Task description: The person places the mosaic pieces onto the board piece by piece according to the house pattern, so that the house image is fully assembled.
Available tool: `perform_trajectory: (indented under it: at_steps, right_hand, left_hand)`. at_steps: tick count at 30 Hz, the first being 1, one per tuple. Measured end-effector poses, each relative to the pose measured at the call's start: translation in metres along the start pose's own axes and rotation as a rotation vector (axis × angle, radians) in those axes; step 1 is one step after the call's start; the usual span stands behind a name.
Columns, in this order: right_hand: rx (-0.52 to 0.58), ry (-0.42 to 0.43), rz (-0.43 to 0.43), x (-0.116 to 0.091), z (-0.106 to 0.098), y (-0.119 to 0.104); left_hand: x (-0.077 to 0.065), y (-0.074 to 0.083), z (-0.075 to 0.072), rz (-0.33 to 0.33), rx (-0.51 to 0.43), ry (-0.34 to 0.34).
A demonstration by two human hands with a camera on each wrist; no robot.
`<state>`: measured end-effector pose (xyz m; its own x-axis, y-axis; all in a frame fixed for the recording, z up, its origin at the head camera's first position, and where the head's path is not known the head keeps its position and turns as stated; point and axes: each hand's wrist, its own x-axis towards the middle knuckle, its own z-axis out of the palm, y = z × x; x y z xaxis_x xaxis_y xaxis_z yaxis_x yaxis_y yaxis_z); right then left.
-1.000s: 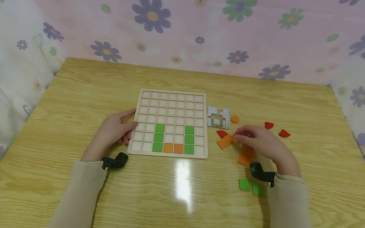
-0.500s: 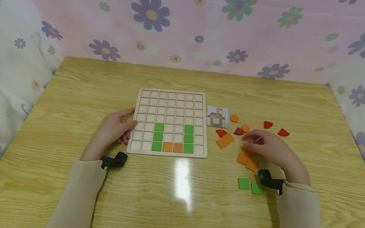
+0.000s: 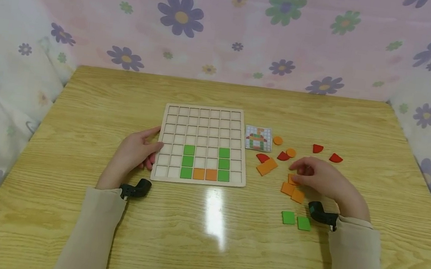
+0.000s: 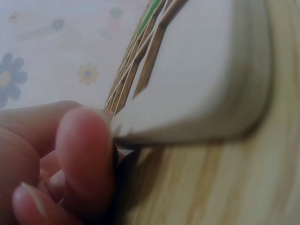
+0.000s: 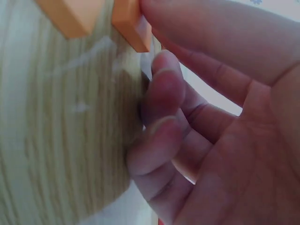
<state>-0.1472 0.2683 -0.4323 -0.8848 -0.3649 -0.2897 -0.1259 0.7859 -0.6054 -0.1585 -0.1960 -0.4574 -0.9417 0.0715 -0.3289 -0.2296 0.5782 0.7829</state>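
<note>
A wooden grid board [image 3: 179, 139] lies on the table with green and orange squares set in its lower rows. My left hand [image 3: 132, 153] holds its left edge, the thumb on the rim and the other fingers at the side; the left wrist view shows that thumb [image 4: 86, 154] against the board's corner. Over the orange squares on the right is my right hand [image 3: 320, 181]. Its thumb touches one orange square [image 5: 129, 23], while the index fingertip stays apart from the thumb. Two more orange squares [image 3: 287, 188] lie just in front, partly overlapping.
A small pattern card [image 3: 258, 139] sits by the board's right edge. Around it lie orange discs [image 3: 277, 140], several red quarter-circles [image 3: 335, 158] and an orange piece [image 3: 266, 167] overlapping a red one. Two green squares [image 3: 288, 217] lie nearer the front.
My right hand has drawn back to the right and slightly nearer, from beside the red piece and orange disc to the orange squares. The left hand stays on the board.
</note>
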Motion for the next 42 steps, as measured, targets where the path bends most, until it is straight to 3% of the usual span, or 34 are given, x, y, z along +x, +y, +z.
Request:
perform_trajectory:
  at_steps: [7, 15, 42]
  right_hand:
    - [0.055, -0.048, -0.024, -0.0044, -0.0006, 0.0017]
    - [0.004, -0.023, -0.028, -0.0025, -0.0014, 0.0006]
    - [0.012, -0.007, -0.009, 0.0011, 0.0003, 0.001]
  left_hand:
    - [0.0013, -0.0018, 0.0012, -0.004, 0.021, 0.0]
    - [0.0011, -0.0007, 0.0005, 0.008, 0.011, 0.004]
    - [0.0009, 0.0009, 0.0007, 0.013, 0.022, 0.002]
